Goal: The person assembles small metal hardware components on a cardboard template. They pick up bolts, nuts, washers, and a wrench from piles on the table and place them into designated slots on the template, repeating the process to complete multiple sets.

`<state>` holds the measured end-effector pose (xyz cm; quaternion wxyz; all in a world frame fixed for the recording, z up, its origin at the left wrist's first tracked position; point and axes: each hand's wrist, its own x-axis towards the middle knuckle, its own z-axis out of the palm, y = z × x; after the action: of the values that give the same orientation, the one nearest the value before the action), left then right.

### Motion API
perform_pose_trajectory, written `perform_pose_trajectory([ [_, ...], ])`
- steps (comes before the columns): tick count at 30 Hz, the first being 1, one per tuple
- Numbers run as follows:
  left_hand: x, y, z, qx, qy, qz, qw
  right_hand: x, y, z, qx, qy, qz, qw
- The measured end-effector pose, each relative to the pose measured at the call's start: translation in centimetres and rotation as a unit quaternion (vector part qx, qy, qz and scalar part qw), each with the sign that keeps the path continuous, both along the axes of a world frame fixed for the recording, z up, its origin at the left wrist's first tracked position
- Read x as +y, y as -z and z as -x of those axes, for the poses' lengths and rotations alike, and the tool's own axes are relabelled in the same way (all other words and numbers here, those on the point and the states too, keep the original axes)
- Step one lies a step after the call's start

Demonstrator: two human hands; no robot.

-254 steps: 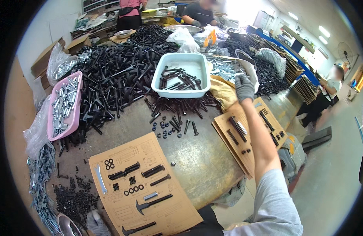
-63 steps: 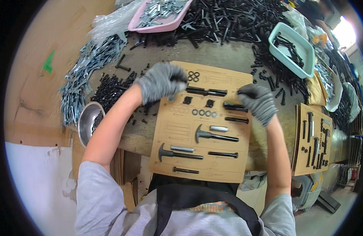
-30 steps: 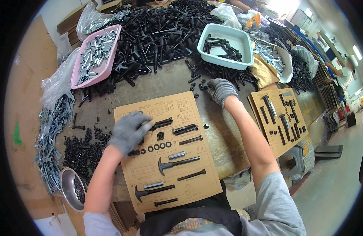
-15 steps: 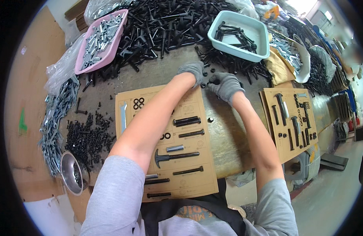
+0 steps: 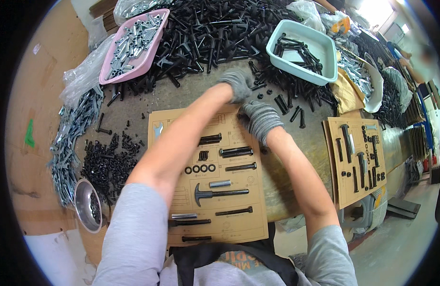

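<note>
Both my hands wear grey knit gloves. My left hand (image 5: pixel 236 85) is over the tabletop just beyond the cardboard sheet (image 5: pixel 258 209), near loose black nuts (image 5: pixel 260 96) and bolts; motion smears its fingers. My right hand (image 5: pixel 262 119) is at the sheet's far right corner, fingers curled and pointing down onto it; whatever they hold is hidden. On the printed sheet lie a black hammer-shaped piece (image 5: pixel 220 192), black bolts (image 5: pixel 241 167), a row of black rings (image 5: pixel 200 168), silver tubes (image 5: pixel 220 183) and a silver wrench (image 5: pixel 158 130), partly behind my left forearm.
A large heap of black metal parts (image 5: pixel 205 38) fills the back. Around it stand a pink tray (image 5: pixel 105 71) of silver tubes and a pale blue tray (image 5: pixel 320 45) with black bolts. Left are small black screws (image 5: pixel 105 162) and a metal bowl (image 5: pixel 81 209). A second filled sheet (image 5: pixel 344 190) lies right.
My right hand has come from the loose nuts toward me and left, onto the sheet's far right corner. My left hand stays near the loose parts, now blurred. The view has shifted slightly.
</note>
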<state>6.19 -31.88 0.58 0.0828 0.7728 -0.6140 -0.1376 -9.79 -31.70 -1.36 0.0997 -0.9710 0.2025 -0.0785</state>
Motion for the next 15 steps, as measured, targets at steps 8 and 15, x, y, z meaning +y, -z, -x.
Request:
perform_pose_trajectory([
  [8,10.3,-0.9,0.6,0.07,-0.003,0.01,0.997,0.2,-0.9,-0.6,0.021,0.004,-0.016,1.0],
  [15,11.6,-0.5,3.3,0.025,0.052,0.028,0.998,-0.5,-1.2,0.0,-0.002,0.008,-0.088,0.996],
])
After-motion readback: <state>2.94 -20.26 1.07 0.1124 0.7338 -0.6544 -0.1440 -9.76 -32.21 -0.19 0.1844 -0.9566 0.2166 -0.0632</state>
